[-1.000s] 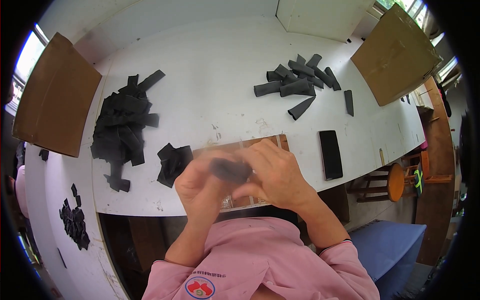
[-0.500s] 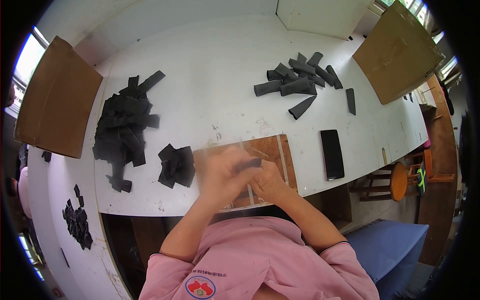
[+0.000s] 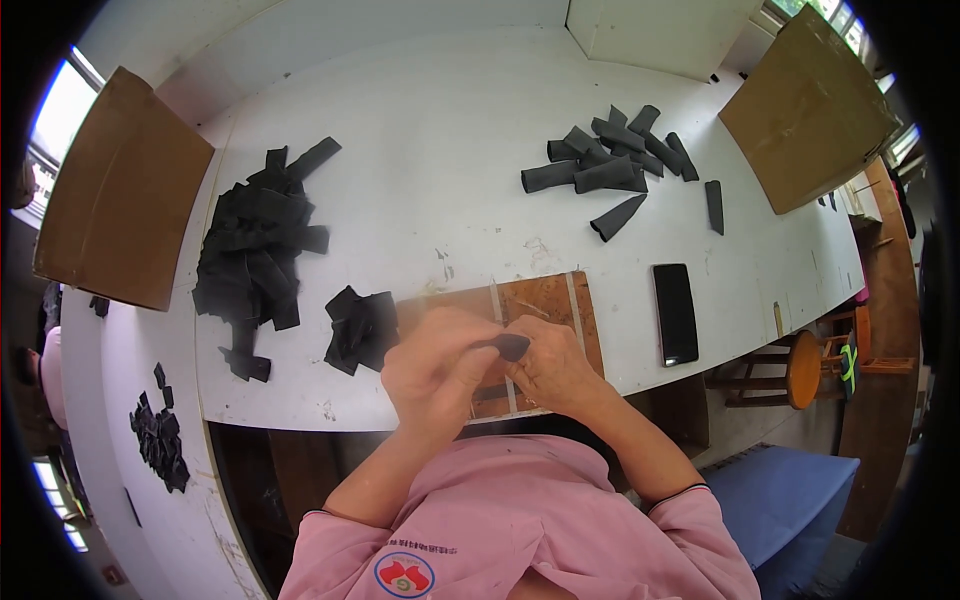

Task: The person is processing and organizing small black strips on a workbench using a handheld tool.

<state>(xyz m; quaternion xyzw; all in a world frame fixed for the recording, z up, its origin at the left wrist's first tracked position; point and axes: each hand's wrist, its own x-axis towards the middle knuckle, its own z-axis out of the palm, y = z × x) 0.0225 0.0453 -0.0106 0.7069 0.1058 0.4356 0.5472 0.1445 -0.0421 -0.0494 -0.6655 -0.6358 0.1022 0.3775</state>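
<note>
Above a brown board (image 3: 543, 294) with pale stripes, both my hands are closed on one small black fabric sleeve (image 3: 513, 347). My left hand (image 3: 432, 362) pinches its left end between thumb and fingers and is somewhat blurred. My right hand (image 3: 556, 366) grips the right side, where the sleeve looks rounded and opened out; part of it is hidden by the fingers. Just left of the board lies a small pile of flat black fabric pieces (image 3: 358, 328). A larger heap of black fabric strips (image 3: 255, 245) is farther left.
Rolled black sleeves (image 3: 605, 172) lie loosely grouped at the far right. A black phone (image 3: 675, 315) rests right of the board. Cardboard boxes stand at the left (image 3: 125, 200) and right (image 3: 808, 110). More black pieces (image 3: 160, 440) are on the left side table. A wooden stool (image 3: 800, 368) stands right.
My hands have shifted slightly downward and closer together around the sleeve, whose right end now shows wider and rounder. The whole view has moved a little; the piles look unchanged.
</note>
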